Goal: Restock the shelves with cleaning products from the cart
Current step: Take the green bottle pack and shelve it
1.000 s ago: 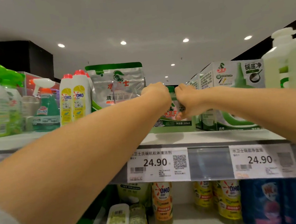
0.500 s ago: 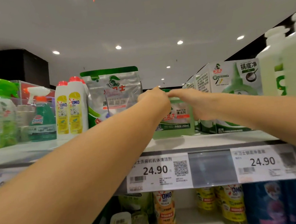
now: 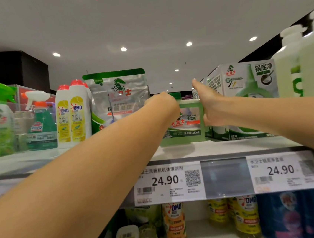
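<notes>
The bottle [image 3: 186, 124] stands just left of the box [image 3: 247, 97]; my left hand [image 3: 163, 105] curls on its shoulder, and my right hand [image 3: 210, 106] lies flat against its side, thumb up. I'd square it gently, label forward, without shoving the box.

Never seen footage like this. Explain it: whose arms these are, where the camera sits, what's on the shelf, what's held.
No machine here: these are a person's two bare arms, filmed by one wide-angle camera worn on the head. They reach up to a shop shelf. The left hand curls over the top left of a green bottle, which is on the shelf or just above it. The right hand lies against its right side, thumb up; whether it grips is unclear. Left of the bottle stand a silver pouch and OMO bottles; right of it, a green-and-white box. Price tags below read 24.90.
</notes>
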Available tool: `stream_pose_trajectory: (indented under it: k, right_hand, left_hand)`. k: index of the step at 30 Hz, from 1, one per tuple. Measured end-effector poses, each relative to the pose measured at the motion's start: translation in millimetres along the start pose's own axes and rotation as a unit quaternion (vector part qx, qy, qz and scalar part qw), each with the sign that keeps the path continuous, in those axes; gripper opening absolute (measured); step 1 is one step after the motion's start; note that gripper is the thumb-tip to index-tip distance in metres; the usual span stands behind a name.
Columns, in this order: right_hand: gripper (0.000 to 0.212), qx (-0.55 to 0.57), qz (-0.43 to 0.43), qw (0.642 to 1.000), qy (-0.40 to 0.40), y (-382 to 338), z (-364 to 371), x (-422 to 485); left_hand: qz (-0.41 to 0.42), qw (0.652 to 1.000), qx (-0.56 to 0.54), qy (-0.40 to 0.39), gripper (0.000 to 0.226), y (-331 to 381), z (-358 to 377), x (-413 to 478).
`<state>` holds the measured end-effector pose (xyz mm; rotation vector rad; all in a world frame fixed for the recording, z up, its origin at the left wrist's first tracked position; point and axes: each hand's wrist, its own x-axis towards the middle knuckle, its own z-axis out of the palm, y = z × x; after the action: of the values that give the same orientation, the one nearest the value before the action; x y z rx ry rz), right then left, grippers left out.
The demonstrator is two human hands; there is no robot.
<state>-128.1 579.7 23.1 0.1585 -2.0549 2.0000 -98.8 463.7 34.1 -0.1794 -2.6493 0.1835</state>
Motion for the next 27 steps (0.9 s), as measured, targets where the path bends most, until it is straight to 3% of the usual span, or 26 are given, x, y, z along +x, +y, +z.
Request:
stream_pose_trajectory:
  k: [3,6,10,13,16,18,20,23,27]
  right_hand:
    - [0.07,0.016,0.008,0.999,-0.03,1.2,1.2,0.2]
    - [0.047,0.002,0.01,0.999,-0.045,0.4,3.9,-2.9]
    - [0.062,-0.088,-0.004,0.994,-0.06,1.4,6.2,-12.6]
    - [0.059,-0.103,-0.043,0.993,-0.029,1.0,-2.3,-20.1]
    - [0.055,-0.027,-0.04,0.999,-0.011,-16.3,-2.0,-29.2]
    - [0.061,-0.037,-0.041,0.996,-0.071,-23.1,-8.6,-41.0]
    - [0.068,-0.073,-0.05,0.989,-0.121,-26.7,-16.5,-54.7]
    - [0.07,-0.058,-0.034,0.989,-0.134,-37.5,-18.0,-76.9]
    - [0.067,-0.023,-0.071,0.986,-0.146,-37.6,-23.3,-110.3]
  left_hand:
    - [0.014,0.996,0.072,-0.05,0.047,1.3,-1.1,-5.9]
    - [0.012,0.992,0.109,-0.06,0.055,1.8,-3.4,-10.6]
    - [-0.041,0.998,0.05,-0.024,0.066,0.1,-1.2,-10.9]
    - [-0.074,0.997,0.017,-0.019,0.072,1.4,-3.9,-14.3]
    - [-0.053,0.997,0.042,-0.028,0.06,1.8,-12.3,-23.3]
    - [-0.02,0.998,0.054,-0.003,0.047,3.5,-20.4,-30.8]
    - [0.019,0.999,0.017,0.033,0.032,8.1,-27.1,-41.3]
    - [0.061,0.994,-0.047,0.077,0.006,16.2,-32.9,-59.5]
    - [0.087,0.981,-0.113,0.13,0.006,16.0,-37.2,-88.5]
